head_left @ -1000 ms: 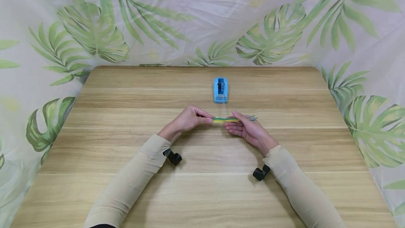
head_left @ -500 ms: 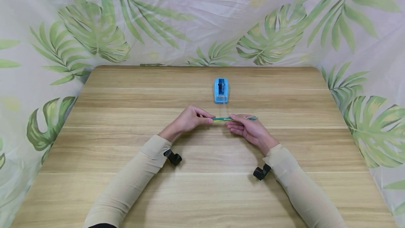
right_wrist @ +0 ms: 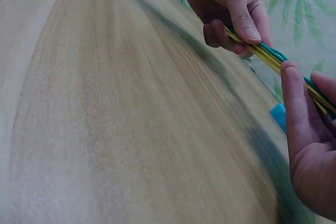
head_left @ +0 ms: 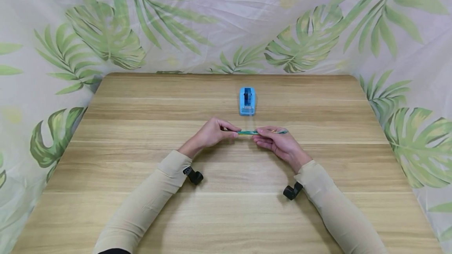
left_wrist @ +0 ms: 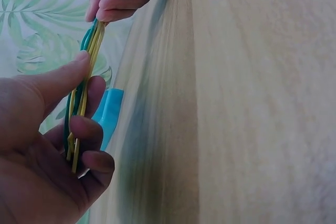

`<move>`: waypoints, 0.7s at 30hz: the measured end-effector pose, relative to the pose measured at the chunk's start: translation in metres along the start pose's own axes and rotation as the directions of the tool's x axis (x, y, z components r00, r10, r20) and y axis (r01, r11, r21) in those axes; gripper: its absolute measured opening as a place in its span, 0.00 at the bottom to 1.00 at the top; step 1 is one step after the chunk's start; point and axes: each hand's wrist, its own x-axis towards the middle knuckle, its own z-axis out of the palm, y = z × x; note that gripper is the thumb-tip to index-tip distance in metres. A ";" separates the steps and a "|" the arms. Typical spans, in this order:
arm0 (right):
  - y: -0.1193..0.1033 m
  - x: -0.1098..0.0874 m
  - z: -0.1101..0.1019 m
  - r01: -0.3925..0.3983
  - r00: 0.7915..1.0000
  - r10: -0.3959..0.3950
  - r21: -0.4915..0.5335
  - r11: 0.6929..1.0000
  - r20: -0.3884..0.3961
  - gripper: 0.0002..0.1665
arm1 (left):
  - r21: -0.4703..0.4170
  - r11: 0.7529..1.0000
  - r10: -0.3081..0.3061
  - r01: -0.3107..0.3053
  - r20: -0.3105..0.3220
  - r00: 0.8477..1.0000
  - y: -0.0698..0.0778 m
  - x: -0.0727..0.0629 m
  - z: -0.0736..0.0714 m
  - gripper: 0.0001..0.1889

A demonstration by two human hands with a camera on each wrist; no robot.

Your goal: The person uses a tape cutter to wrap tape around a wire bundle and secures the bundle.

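Observation:
A slim bundle of green and yellow wires (head_left: 247, 132) runs level between the two hands. My left hand (head_left: 213, 131) pinches its left end between thumb and fingers; in the left wrist view the strand ends (left_wrist: 75, 161) reach down toward the curled fingers. My right hand (head_left: 280, 143) pinches the other side, thumb on top, with the tips poking out beyond it. Behind the bundle stands a blue tape dispenser (head_left: 247, 111). From it a clear strip of tape (head_left: 251, 122) stretches toward the wires and meets them beside the right thumb.
The wooden table (head_left: 226, 214) spreads under both forearms. Its far edge meets a leaf-printed cloth (head_left: 176, 22). Each sleeve cuff carries a small black camera, one on the left wrist (head_left: 194, 176) and one on the right wrist (head_left: 291, 192).
The right thumb has come down and left onto the bundle. More green and less yellow shows on top of the wires. The left hand has hardly moved.

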 end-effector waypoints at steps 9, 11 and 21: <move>-0.002 0.000 -0.002 0.044 0.998 -0.043 -0.033 0.998 0.037 0.09 | 0.034 0.999 -0.028 0.025 0.086 0.996 0.001 0.004 -0.007 0.20; -0.002 0.001 -0.003 0.061 0.997 -0.058 -0.055 0.997 0.050 0.09 | 0.030 0.998 -0.061 0.058 0.109 0.992 0.002 0.005 -0.009 0.19; 0.000 0.002 -0.006 0.112 0.991 -0.102 -0.113 0.987 0.085 0.11 | -0.145 0.953 -0.250 0.268 0.130 0.960 -0.003 0.010 -0.012 0.20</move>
